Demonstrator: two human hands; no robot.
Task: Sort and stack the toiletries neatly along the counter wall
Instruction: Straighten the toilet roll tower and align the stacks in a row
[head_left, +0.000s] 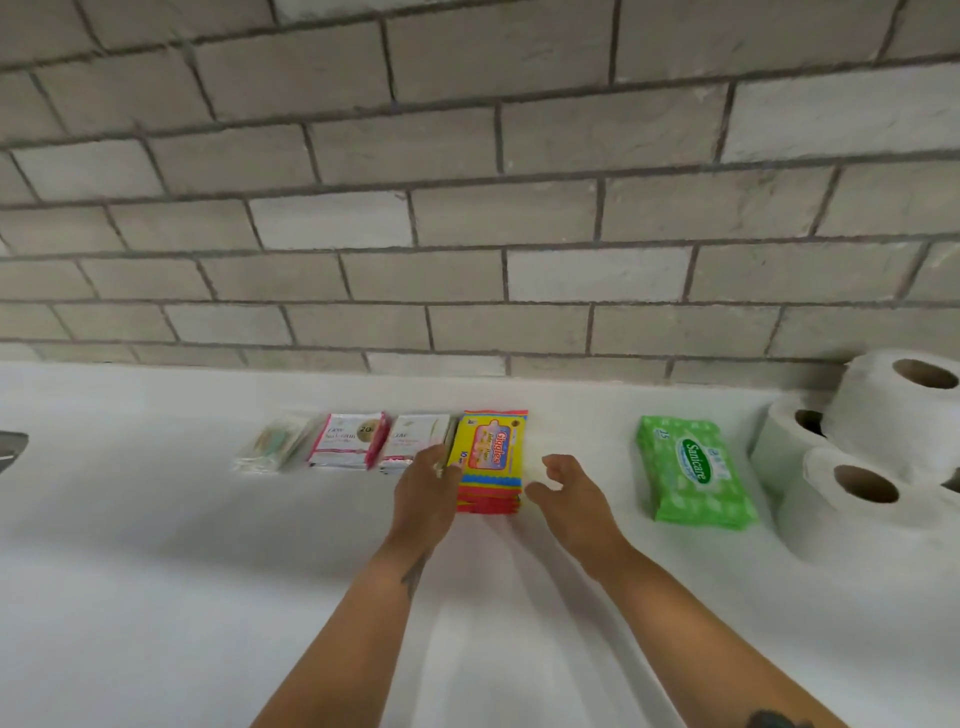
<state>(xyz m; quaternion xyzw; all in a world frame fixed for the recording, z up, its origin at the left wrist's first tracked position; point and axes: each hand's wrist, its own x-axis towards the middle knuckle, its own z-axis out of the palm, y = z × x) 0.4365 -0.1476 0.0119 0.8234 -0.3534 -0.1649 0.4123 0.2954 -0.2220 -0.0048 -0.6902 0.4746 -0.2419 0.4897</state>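
A stack of yellow and red Giggles wipe packs (491, 460) lies on the white counter (156, 519) near the tiled wall. My left hand (423, 493) rests against the stack's left side, fingers straight along its edge. My right hand (569, 493) hovers just right of the stack with loosely curled fingers, holding nothing. Left of the stack lie a white sachet pack (413, 439), a pink and white sachet pack (348, 441) and a clear packet of cotton buds (272, 441). A green Sanicare wipes pack (693, 473) lies to the right.
Three white toilet paper rolls (872, 457) are piled at the right end against the grey tiled wall (467, 208). A metal edge (10, 449) shows at the far left.
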